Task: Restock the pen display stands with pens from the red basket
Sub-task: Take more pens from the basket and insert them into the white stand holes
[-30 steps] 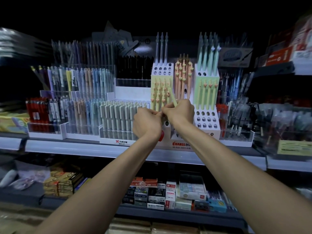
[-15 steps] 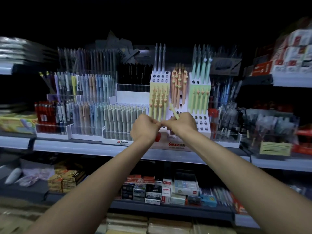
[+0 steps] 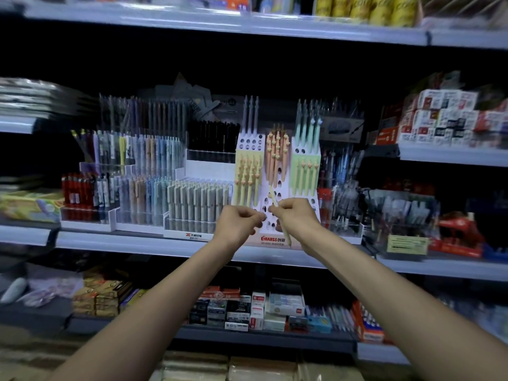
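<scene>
A white stepped pen stand point(image 3: 278, 185) with round holes sits on the middle shelf. It carries yellow pens point(image 3: 247, 177) on its left, orange pens point(image 3: 277, 152) in the middle and green pens point(image 3: 305, 174) on its right. My right hand point(image 3: 295, 215) grips one pale yellow pen point(image 3: 273, 198), tilted, in front of the stand's empty lower holes. My left hand point(image 3: 237, 225) hovers just left of it, fingers curled, with nothing visible in it. The red basket is out of view.
Trays of grey and pastel pens point(image 3: 198, 199) fill the shelf to the left. Clear bins of pens point(image 3: 398, 215) stand to the right. The white shelf edge point(image 3: 137, 243) runs below my hands, and small boxes point(image 3: 247, 312) sit on the lower shelf.
My hands were together on the pen; now they are apart, and only the right one holds it. The view has pulled back and tilted up.
</scene>
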A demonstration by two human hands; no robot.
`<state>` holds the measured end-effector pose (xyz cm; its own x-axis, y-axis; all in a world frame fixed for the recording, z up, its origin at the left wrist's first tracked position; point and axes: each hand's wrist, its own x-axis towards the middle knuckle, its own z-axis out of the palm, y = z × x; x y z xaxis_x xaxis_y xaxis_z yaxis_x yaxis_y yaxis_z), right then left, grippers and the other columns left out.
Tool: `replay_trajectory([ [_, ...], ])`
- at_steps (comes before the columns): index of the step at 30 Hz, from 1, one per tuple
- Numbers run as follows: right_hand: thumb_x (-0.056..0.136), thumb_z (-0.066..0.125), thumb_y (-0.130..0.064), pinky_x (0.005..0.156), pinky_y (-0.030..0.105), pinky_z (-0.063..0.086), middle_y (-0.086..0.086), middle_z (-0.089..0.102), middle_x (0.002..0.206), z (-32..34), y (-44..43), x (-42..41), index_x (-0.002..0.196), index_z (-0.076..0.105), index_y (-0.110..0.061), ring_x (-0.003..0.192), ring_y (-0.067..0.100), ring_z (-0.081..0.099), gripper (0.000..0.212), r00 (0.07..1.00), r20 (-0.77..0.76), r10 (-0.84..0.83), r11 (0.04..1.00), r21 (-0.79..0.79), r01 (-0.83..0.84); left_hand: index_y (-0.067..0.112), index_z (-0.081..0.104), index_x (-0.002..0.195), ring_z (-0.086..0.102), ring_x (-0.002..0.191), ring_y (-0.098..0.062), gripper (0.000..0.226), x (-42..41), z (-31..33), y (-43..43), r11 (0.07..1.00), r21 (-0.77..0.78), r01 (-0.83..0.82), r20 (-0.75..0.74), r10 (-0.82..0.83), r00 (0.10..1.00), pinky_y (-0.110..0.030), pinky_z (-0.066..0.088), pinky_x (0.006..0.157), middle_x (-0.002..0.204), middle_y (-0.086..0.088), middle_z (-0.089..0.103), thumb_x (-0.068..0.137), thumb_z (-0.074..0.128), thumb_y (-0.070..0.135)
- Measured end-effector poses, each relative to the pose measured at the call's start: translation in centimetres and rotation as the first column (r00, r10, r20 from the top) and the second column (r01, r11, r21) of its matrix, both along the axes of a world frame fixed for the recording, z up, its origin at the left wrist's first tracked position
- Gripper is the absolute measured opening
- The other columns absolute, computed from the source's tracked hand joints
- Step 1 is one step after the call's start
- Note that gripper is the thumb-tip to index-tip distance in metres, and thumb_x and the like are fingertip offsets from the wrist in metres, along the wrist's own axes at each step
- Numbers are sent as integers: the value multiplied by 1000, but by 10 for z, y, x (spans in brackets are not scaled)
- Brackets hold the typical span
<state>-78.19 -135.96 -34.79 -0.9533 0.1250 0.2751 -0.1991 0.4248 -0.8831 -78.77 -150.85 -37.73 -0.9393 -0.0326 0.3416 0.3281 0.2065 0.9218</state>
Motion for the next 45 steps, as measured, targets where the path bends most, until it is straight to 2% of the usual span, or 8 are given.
replay_trajectory([
  [3,100,66,-15,75,40,47,13,39,64,0,6,2,67,51,-10,65,26,41,36,997,-74,28,999,-18,-30,1,79,96,64,69,-13,19,6,-5,5,999,1,51,4,-51,999,-10,45,55,91,-8,78,97,72,18],
  [7,94,71,-4,86,36,58,1,73,82,2,11,8,76,71,-22,81,19,69,26,984,-174,27,990,-132,-51,0,78,103,69,72,-9,18,8,-11,12,994,17,108,14,-108,994,-9,46,54,100,-7,78,98,70,16],
  [21,90,72,6,81,40,65,18,76,97,-12,13,-22,94,77,-3,93,32,76,10,986,-148,77,938,-325,-122,1,81,93,69,60,-1,7,-9,-17,15,988,152,26,-54,-18,998,-7,46,55,79,-12,77,88,79,6],
  [24,83,81,2,81,39,65,16,77,92,-14,10,-32,103,77,0,86,29,78,20,990,-137,32,941,-329,-76,5,83,87,68,62,-1,4,-23,-18,12,994,103,-22,-36,26,999,-13,47,61,77,-6,79,86,82,8],
  [29,79,85,-1,76,44,65,10,77,75,-12,0,-49,92,79,-13,68,28,77,18,985,-162,-62,974,-224,25,16,82,75,66,60,-6,9,-43,-17,11,997,-8,-77,-50,76,996,-34,55,71,73,2,78,85,82,15],
  [33,77,86,-3,78,46,65,5,77,71,-6,-5,-66,74,74,-30,69,26,78,30,982,-169,-81,980,-195,47,15,82,76,72,69,-41,13,-57,-5,5,994,-25,-107,-57,105,993,-57,62,69,70,-9,76,88,81,19],
  [41,75,90,-6,77,38,65,1,79,83,22,-16,-97,100,82,-14,74,17,77,28,971,-227,-79,984,-173,39,24,82,77,76,70,-24,12,-89,25,2,980,-41,-197,-126,190,974,-51,63,80,69,1,77,86,81,16],
  [45,72,92,-8,77,38,65,-2,79,86,22,-21,-109,95,82,-20,79,19,77,28,968,-230,-97,984,-165,60,26,79,70,76,67,-22,17,-101,27,1,967,-54,-250,-116,242,963,-50,64,76,63,2,75,86,81,20],
])
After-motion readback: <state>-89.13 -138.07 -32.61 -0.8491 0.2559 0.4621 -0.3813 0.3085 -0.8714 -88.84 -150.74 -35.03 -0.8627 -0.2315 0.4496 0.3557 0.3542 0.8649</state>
